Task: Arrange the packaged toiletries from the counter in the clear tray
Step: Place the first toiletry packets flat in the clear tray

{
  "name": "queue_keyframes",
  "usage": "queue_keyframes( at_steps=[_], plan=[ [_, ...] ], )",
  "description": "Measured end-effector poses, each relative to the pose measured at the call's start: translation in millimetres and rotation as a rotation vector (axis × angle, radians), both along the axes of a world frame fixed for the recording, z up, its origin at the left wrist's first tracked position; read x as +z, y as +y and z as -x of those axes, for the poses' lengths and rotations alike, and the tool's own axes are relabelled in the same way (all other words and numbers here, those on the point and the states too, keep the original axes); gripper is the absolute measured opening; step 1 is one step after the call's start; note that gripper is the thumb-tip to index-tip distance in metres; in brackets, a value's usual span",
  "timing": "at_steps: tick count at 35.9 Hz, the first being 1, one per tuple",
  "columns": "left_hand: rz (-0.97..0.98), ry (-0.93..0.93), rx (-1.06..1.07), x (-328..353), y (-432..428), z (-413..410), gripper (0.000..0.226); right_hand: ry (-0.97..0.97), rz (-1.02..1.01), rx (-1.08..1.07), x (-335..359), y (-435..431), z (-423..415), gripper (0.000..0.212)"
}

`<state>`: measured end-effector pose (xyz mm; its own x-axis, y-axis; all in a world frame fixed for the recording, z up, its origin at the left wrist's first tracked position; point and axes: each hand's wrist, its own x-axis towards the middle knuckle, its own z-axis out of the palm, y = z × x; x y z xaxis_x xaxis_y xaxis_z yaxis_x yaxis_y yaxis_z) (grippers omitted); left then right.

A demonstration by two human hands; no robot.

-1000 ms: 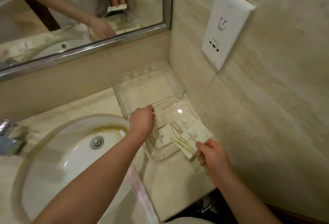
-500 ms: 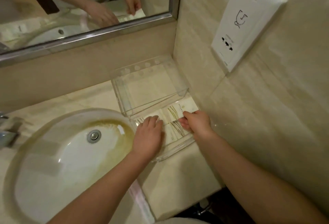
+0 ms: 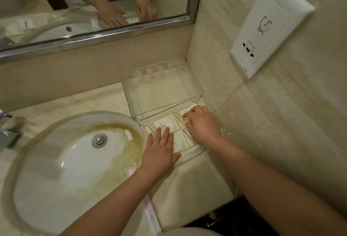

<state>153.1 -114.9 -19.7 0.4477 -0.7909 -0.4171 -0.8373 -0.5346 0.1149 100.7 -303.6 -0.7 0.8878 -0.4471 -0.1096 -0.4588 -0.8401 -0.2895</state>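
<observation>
A clear acrylic tray sits in the counter's back right corner, its front compartment holding several white toiletry packets with gold stripes. My left hand lies flat, fingers spread, on the packets at the front left. Over the right side of the same compartment, my right hand presses its bent fingertips onto a packet there. Neither hand visibly grasps anything. The tray's rear compartment shows no packets.
A white oval sink with a metal drain fills the left, a tap at the far left edge. A mirror runs along the back wall. A white socket plate is on the right wall. The counter edge is close below the tray.
My right hand carried a packet from the tray's front right edge into the front compartment and now rests on it. My left hand flattened out over the packets.
</observation>
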Motion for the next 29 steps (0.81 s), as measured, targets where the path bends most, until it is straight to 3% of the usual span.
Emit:
queue_keyframes(
  at_steps=[6, 11, 16, 21, 25, 29],
  plan=[
    [0.009, 0.020, 0.006, 1, 0, -2, 0.075, 0.208, -0.115, 0.060, 1, -3, -11, 0.043],
    [0.153, 0.070, 0.052, 10, 6, -1, 0.068, -0.008, -0.248, -0.184, 24, 1, 17, 0.036],
    [0.398, 0.075, 0.145, 14, 28, 10, 0.055, -0.096, -0.005, -0.402, 37, 40, 107, 0.031],
    [0.637, 0.142, 0.281, 12, 60, 37, 0.042, 0.118, -0.028, -0.515, 2, 67, 166, 0.043],
    [0.678, 0.159, 0.461, 13, 88, 64, 0.036, 0.199, 0.042, -0.436, -19, 78, 174, 0.048],
    [0.657, 0.133, 0.638, 12, 115, 91, 0.029, 0.160, 0.121, -0.423, -29, 84, 179, 0.047]
  ],
)
